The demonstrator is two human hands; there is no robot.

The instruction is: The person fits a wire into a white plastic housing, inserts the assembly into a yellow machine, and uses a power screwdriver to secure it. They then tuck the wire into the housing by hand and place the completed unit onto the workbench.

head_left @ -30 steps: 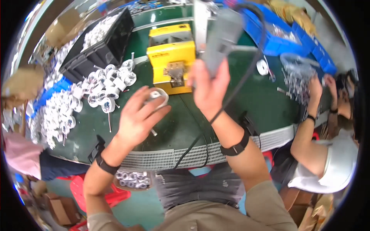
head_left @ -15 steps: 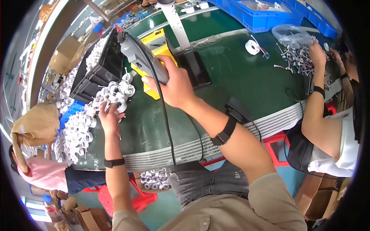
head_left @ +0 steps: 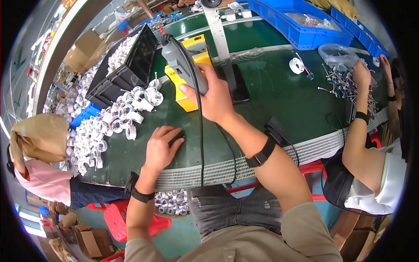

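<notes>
My right hand is wrapped round a grey corded handheld tool, raised above the table with its black cable hanging down past my wrist. Behind the tool a yellow box-shaped device sits beside a flat black panel. Low over the near part of the table, my left hand has its fingers curled. A small dark patch shows between its thumb and forefinger, too unclear to name. Up and to the left of that hand lies a heap of white round plastic housings.
A black crate of white parts stands behind the heap. Blue bins line the far right. A co-worker's hand touches a pile of wired parts. One white housing lies apart, and a black adapter is near the front edge.
My left hand has drawn back from the white housings, toward me and to the right. The whole view has shifted slightly; my right hand keeps its grip on the tool.
</notes>
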